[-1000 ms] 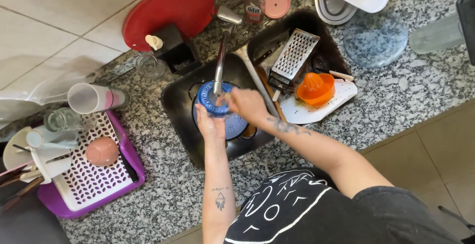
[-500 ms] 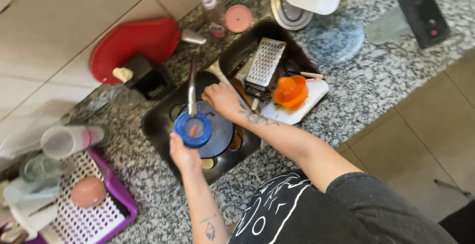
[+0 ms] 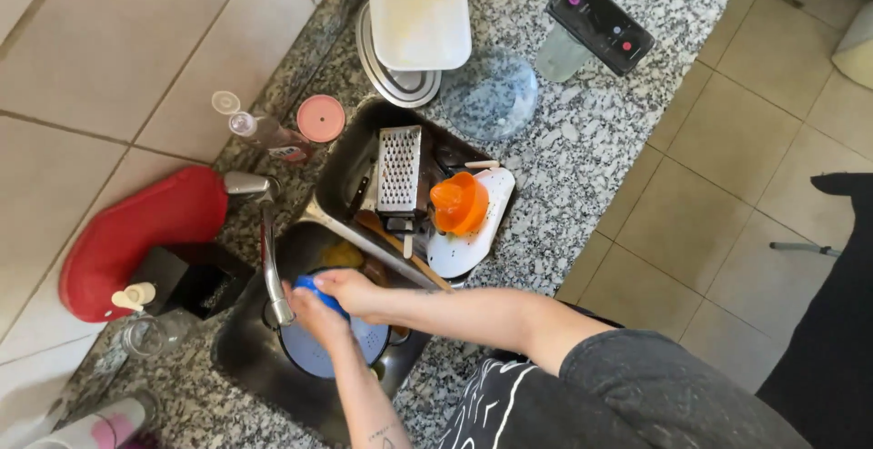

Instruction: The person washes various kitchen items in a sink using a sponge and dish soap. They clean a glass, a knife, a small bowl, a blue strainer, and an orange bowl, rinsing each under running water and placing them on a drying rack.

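- Blue colander point(image 3: 314, 353): round, perforated, pale inside, under tap point(image 3: 273, 276) in sink point(image 3: 245, 367).
- L hand point(image 3: 318, 314) fingers clamped on rim at 12 o'clock.
- R hand point(image 3: 350, 290) fingers curled on same rim.

1 blue colander point(image 3: 332, 351); 1 metal grater point(image 3: 399, 169); 1 orange juicer point(image 3: 459, 203); 1 white cutting board point(image 3: 475, 242); 1 red tray point(image 3: 136, 235); 1 glass lid point(image 3: 496, 96); 1 white container point(image 3: 418, 10); 1 pink lid point(image 3: 321, 119); 2 hands point(image 3: 350, 290).

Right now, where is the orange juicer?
In the head view, the orange juicer sits on a white plate at the sink's right edge, just right of the metal grater.
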